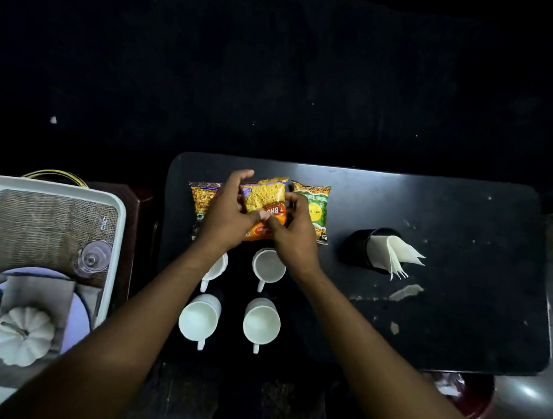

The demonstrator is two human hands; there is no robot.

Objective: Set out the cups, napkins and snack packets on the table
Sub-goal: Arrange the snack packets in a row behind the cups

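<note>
1. A dark holder point(359, 247) on the right of the black table point(453, 328) has white folded napkins point(393, 255) fanning out of it. Four white cups point(261, 324) stand in two pairs near the front edge — all look empty.
2. A white tray point(117, 234) left of the table holds a woven mat, an overturned glass point(92, 260) and a white pumpkin point(22, 334).
3. Both forearms reach forward. The left hand point(227, 213) and right hand point(294, 232) together pinch the middle snack packet point(264, 196), which lies on the table between a yellow packet point(201, 199) and a green packet point(314, 211).
4. The middle packet's orange band shows "BH" upside down — the rest is covered.
</note>
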